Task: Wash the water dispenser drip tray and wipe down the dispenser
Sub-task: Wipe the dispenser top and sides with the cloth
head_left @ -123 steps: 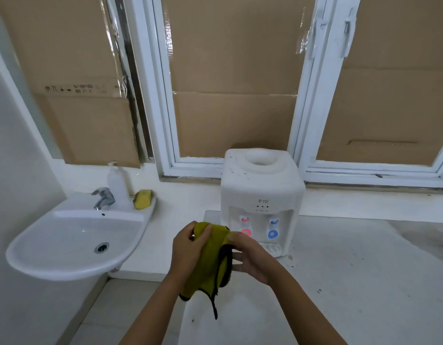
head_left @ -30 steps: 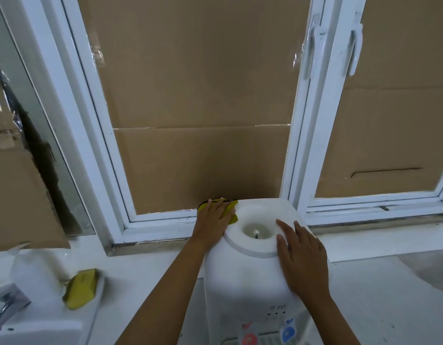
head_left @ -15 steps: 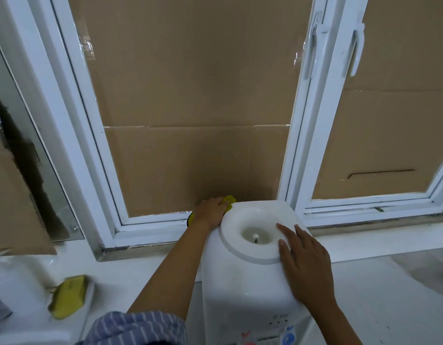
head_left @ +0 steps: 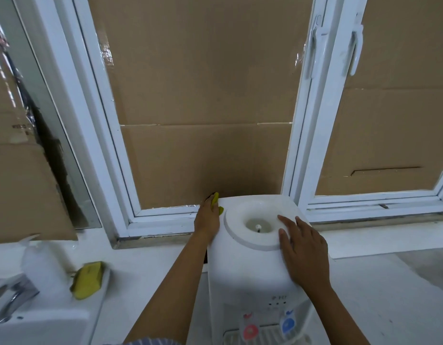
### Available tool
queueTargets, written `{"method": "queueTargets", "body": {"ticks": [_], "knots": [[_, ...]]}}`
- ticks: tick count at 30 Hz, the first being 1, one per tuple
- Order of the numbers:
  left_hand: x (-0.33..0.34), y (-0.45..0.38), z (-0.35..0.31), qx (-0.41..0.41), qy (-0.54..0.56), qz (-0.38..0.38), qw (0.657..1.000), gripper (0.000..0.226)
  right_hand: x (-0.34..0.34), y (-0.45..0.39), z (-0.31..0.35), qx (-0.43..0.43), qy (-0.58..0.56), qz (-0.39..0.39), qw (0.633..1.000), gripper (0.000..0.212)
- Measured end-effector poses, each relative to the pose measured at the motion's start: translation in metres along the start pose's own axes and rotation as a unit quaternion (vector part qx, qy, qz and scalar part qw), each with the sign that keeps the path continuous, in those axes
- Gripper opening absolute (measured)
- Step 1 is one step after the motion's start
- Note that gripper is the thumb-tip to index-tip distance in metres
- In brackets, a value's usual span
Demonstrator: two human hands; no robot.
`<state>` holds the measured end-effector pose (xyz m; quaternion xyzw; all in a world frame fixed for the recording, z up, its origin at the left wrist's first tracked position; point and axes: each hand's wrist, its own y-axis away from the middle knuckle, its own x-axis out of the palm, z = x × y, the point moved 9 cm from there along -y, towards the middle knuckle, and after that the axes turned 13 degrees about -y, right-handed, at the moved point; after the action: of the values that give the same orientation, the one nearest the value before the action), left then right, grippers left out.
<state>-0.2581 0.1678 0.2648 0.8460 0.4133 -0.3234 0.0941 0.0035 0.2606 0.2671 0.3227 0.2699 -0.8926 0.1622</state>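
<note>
Water dispenser (head_left: 250, 267), white plastic box w/ round top well, stands on pale tabletop (head_left: 394, 300) under the window. Head view: left hand (head_left: 207, 219) has slid the yellow cloth (head_left: 216, 199) off the top, past the rear-left corner since a sec ago; fingers hidden behind the edge, so can't tell if curled on it. Right hand (head_left: 300, 247) stays flat, fingers apart, bracing the top. Means wipe-down is on, side/back prob next. White slotted drip tray (head_left: 265, 334) sits in place. White sink (head_left: 38, 327) w/ yellow sponge (head_left: 87, 278) at left; cardboard-covered windows (head_left: 203, 95) behind.
</note>
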Motion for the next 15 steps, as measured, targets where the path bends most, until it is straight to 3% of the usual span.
{"method": "queueTargets", "body": {"ticks": [6, 12, 15], "knots": [[0.000, 0.041, 0.001, 0.009, -0.029, -0.020, 0.999, 0.046, -0.002, 0.002, 0.004, -0.004, 0.003, -0.003, 1.000, 0.061], [0.005, 0.077, -0.006, 0.069, -0.104, -0.046, 0.991, 0.046, -0.003, 0.003, 0.007, -0.008, 0.002, -0.006, 1.000, 0.071], [0.009, 0.091, -0.007, 0.061, -0.142, -0.048, 0.987, 0.051, -0.002, 0.003, 0.005, -0.005, 0.003, -0.002, 1.000, 0.063]]}}
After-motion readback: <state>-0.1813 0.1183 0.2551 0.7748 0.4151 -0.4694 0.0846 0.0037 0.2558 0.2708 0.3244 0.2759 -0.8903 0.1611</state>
